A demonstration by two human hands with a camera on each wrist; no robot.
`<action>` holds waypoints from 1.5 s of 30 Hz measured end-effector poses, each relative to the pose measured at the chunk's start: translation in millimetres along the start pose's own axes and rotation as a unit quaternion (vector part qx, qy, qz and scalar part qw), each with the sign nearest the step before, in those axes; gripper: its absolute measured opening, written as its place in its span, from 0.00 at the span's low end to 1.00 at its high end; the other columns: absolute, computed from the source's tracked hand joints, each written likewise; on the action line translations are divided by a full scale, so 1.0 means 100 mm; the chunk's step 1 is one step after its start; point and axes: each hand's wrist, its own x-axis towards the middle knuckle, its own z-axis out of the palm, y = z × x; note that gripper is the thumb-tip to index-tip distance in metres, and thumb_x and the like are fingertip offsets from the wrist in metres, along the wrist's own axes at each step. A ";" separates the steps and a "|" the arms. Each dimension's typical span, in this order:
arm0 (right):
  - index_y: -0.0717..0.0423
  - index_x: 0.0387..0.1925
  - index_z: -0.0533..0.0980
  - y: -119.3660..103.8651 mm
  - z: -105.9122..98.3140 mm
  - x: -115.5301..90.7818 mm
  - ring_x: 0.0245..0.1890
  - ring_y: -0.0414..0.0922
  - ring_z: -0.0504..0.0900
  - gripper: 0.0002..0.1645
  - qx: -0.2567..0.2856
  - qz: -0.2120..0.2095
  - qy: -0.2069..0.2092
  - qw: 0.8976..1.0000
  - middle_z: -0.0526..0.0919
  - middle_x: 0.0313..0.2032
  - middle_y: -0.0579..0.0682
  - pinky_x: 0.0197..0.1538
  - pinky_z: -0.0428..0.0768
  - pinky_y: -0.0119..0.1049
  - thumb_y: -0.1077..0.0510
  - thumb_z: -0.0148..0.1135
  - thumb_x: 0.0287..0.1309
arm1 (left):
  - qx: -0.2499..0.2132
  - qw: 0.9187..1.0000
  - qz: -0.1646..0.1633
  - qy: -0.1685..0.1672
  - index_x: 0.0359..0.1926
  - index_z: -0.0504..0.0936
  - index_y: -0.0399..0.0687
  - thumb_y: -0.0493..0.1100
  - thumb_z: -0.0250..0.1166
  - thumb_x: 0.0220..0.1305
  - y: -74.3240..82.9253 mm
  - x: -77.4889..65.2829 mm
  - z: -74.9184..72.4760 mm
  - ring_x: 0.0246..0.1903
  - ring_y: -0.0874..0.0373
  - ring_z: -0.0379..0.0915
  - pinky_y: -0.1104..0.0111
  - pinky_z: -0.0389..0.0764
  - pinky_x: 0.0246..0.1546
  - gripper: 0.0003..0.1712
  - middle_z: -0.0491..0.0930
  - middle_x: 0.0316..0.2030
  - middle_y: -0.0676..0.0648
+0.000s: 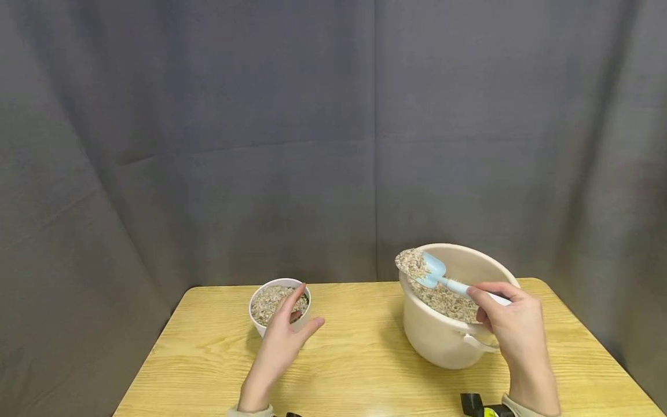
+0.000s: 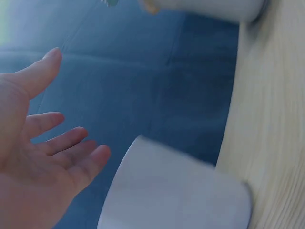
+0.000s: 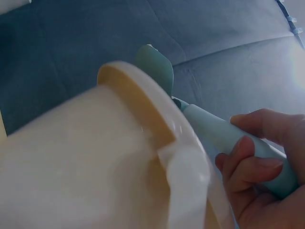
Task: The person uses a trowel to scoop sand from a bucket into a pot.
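Observation:
My right hand (image 1: 513,321) grips the handle of a light blue scoop (image 1: 433,269), like a small hand trowel. Its blade carries a heap of pale grit (image 1: 411,263) at the left rim of a white bucket (image 1: 443,341). More of this grit lies inside the bucket. In the right wrist view the fingers curl round the scoop handle (image 3: 214,126), behind the bucket rim. Over the near right side of a white bowl (image 1: 259,327) full of grit hovers my left hand (image 1: 281,341), its fingers spread and holding nothing. The left wrist view shows a gap between fingers and bowl (image 2: 176,191).
Both containers stand on a wooden table (image 1: 354,359), the bowl on the left and the bucket on the right, with bare tabletop between them. A bucket handle (image 1: 480,344) hangs at the front. Behind the table hangs a grey curtain (image 1: 312,145).

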 end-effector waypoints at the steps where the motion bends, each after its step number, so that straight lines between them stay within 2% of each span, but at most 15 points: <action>1: 0.54 0.26 0.85 -0.01 0.02 0.00 0.13 0.39 0.72 0.04 0.005 -0.001 0.000 1.000 0.74 0.11 0.49 0.15 0.68 0.28 0.65 0.71 0.54 | 0.007 1.000 -0.003 0.011 0.73 0.62 0.53 0.55 0.71 0.59 -0.01 -0.01 -0.04 0.59 0.37 0.68 0.47 0.74 0.57 0.45 0.62 0.69 0.43; 6: 0.61 0.29 0.84 -0.06 0.14 -0.02 0.12 0.40 0.71 0.00 0.031 -0.009 -0.011 0.999 0.74 0.11 0.50 0.15 0.67 0.29 0.67 0.70 0.53 | 0.036 0.997 -0.017 0.060 0.72 0.62 0.47 0.52 0.72 0.58 -0.09 -0.04 -0.27 0.57 0.34 0.69 0.46 0.73 0.57 0.45 0.62 0.69 0.40; 9: 0.67 0.31 0.84 -0.09 0.25 -0.04 0.12 0.40 0.71 0.04 0.039 -0.017 -0.018 0.999 0.74 0.11 0.51 0.15 0.68 0.28 0.67 0.70 0.53 | 0.060 0.995 -0.013 0.082 0.71 0.62 0.42 0.49 0.72 0.59 -0.16 -0.06 -0.41 0.57 0.35 0.69 0.46 0.71 0.58 0.44 0.63 0.67 0.38; 12: 0.70 0.32 0.83 -0.12 0.37 -0.06 0.12 0.40 0.71 0.06 0.047 -0.028 -0.027 0.998 0.74 0.11 0.51 0.15 0.69 0.28 0.68 0.70 0.53 | 0.093 0.991 -0.011 0.093 0.71 0.62 0.38 0.49 0.72 0.59 -0.23 -0.07 -0.52 0.62 0.37 0.64 0.45 0.67 0.62 0.45 0.63 0.67 0.36; 16: 0.70 0.33 0.83 -0.13 0.51 -0.07 0.12 0.40 0.72 0.06 0.042 -0.046 -0.044 0.997 0.75 0.11 0.52 0.15 0.68 0.28 0.68 0.69 0.54 | 0.108 0.989 -0.038 0.090 0.72 0.60 0.39 0.52 0.72 0.59 -0.34 -0.09 -0.59 0.67 0.38 0.56 0.43 0.59 0.66 0.47 0.60 0.68 0.36; 22: 0.70 0.33 0.83 -0.13 0.72 -0.10 0.12 0.40 0.72 0.06 0.051 -0.052 -0.068 0.995 0.75 0.12 0.52 0.15 0.68 0.28 0.68 0.68 0.54 | 0.076 0.992 -0.077 0.069 0.75 0.53 0.40 0.53 0.72 0.59 -0.49 -0.08 -0.62 0.68 0.36 0.52 0.43 0.58 0.66 0.53 0.54 0.71 0.34; 27: 0.70 0.34 0.83 -0.09 0.90 -0.14 0.12 0.40 0.72 0.07 0.067 -0.041 -0.094 0.992 0.76 0.13 0.53 0.15 0.65 0.26 0.68 0.68 0.54 | 0.027 0.995 -0.079 0.059 0.76 0.44 0.36 0.51 0.73 0.58 -0.64 -0.05 -0.60 0.70 0.37 0.48 0.50 0.61 0.67 0.59 0.47 0.73 0.32; 32: 0.68 0.33 0.83 -0.04 1.10 -0.18 0.13 0.41 0.73 0.05 0.061 -0.046 -0.113 0.991 0.77 0.17 0.54 0.17 0.68 0.27 0.68 0.68 0.54 | -0.014 0.996 -0.080 0.048 0.76 0.39 0.34 0.47 0.73 0.58 -0.76 -0.06 -0.60 0.71 0.36 0.42 0.51 0.58 0.68 0.61 0.42 0.73 0.31; 38: 0.64 0.30 0.84 0.02 1.33 -0.22 0.13 0.43 0.74 0.03 0.053 -0.056 -0.130 0.988 0.78 0.21 0.56 0.18 0.71 0.28 0.67 0.70 0.51 | -0.042 0.994 -0.094 0.039 0.76 0.40 0.34 0.45 0.75 0.56 -0.85 -0.07 -0.60 0.71 0.37 0.46 0.52 0.57 0.69 0.61 0.43 0.74 0.31; 42: 0.61 0.29 0.85 0.09 1.46 -0.24 0.13 0.44 0.75 0.03 0.041 -0.062 -0.147 0.986 0.80 0.21 0.53 0.17 0.72 0.29 0.65 0.71 0.51 | -0.048 0.994 -0.092 0.037 0.75 0.43 0.32 0.44 0.75 0.55 -0.88 -0.06 -0.58 0.68 0.34 0.52 0.49 0.60 0.67 0.60 0.47 0.72 0.30; 45: 0.59 0.29 0.85 0.16 1.56 -0.25 0.13 0.45 0.76 0.03 0.030 -0.068 -0.161 0.984 0.81 0.20 0.52 0.17 0.73 0.30 0.63 0.71 0.51 | -0.055 0.994 -0.093 0.035 0.75 0.45 0.35 0.43 0.76 0.54 -0.91 -0.04 -0.57 0.68 0.38 0.54 0.50 0.61 0.67 0.59 0.52 0.72 0.32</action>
